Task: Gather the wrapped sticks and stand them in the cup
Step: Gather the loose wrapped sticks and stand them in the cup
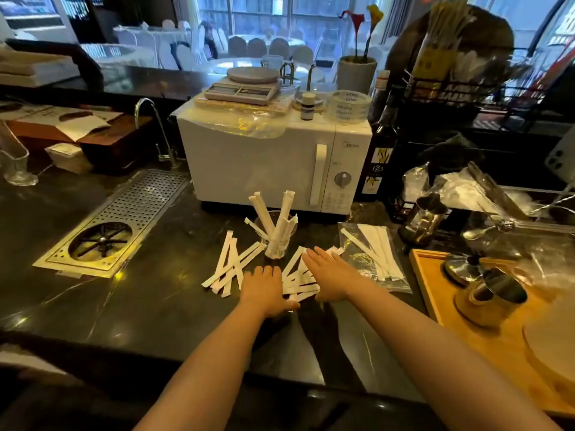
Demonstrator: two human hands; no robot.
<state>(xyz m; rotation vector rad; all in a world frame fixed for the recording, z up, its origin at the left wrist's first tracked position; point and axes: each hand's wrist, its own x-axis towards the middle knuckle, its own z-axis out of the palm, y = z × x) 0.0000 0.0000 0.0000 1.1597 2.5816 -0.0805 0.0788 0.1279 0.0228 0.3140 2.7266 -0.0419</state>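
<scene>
A clear glass cup (275, 241) stands on the dark counter in front of the microwave, with several white wrapped sticks (281, 217) standing in it. More wrapped sticks lie scattered in a left pile (228, 265) and in a middle pile (300, 279) just below the cup. My left hand (264, 289) rests flat beside the middle pile, fingers apart, its thumb touching the pile's lower sticks. On the pile's right side, my right hand (331, 275) lies flat with fingers spread. Neither hand holds a stick.
A white microwave (273, 160) stands right behind the cup. A plastic bag with more wrapped sticks (373, 253) lies to the right, next to a wooden tray (466, 325) with metal cups. A perforated drain grate (124, 219) is set into the counter at left. A dark bottle (379, 150) stands beside the microwave.
</scene>
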